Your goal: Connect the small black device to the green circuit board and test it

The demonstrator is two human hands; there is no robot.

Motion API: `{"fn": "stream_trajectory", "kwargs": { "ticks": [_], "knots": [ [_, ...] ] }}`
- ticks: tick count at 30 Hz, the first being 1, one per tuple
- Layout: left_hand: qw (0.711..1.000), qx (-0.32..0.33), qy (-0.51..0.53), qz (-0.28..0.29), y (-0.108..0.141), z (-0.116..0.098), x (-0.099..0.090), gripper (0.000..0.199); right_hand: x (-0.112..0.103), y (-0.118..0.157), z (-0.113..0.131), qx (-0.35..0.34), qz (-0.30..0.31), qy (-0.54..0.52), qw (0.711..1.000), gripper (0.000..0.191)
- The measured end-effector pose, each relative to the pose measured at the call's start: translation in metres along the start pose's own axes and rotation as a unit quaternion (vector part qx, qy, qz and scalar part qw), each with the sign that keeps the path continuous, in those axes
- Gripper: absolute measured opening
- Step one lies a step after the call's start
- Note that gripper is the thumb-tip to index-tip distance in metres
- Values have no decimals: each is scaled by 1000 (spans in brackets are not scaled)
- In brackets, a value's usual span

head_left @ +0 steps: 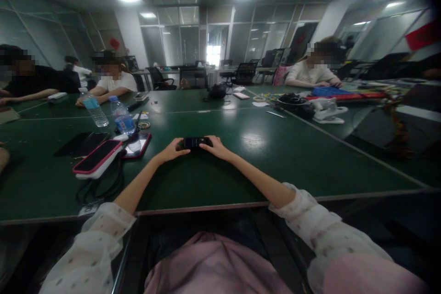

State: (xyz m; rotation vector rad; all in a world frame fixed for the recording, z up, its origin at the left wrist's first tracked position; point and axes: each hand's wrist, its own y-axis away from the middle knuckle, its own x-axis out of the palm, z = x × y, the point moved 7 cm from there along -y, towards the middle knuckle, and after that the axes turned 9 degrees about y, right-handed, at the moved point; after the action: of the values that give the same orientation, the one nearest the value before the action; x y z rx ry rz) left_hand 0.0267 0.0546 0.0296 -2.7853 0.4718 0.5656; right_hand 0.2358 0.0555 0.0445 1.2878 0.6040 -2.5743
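A dark phone (193, 143) with a black, faintly lit screen is held sideways between my two hands, just above or on the green table (206, 174); I cannot tell if it touches. My left hand (175, 149) grips its left end, thumb along the lower edge. At the other end, my right hand (217, 148) is closed on it, with the thumb over the screen's corner. The fingers behind the phone are hidden.
Left of my arms lie a red-edged phone on a white block (98, 158), another phone (137, 144), black cables (110, 186) and two water bottles (122, 117). White clamp-like gear (329, 112) and a blue item (327, 91) lie right. Several people sit around the table.
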Motion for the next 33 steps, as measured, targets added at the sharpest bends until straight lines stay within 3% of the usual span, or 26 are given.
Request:
{"fn": "stream_trajectory", "kwargs": {
  "ticks": [16,23,28,30,33],
  "knots": [
    [997,4,78,19,-2,4,2,73,6,-3,-8,-21,-23,-12,999,63],
    [998,15,60,21,-3,0,3,71,3,-2,-5,-36,-40,-25,998,50],
    [999,8,49,24,-2,-1,3,72,-17,-7,-1,-63,-96,-140,984,49],
    [998,14,56,30,-1,-2,4,71,-31,-10,-13,-26,-151,-170,973,49],
    [998,15,54,35,-1,-2,4,69,-48,-11,-35,35,-238,-127,962,55]
  ]
}}
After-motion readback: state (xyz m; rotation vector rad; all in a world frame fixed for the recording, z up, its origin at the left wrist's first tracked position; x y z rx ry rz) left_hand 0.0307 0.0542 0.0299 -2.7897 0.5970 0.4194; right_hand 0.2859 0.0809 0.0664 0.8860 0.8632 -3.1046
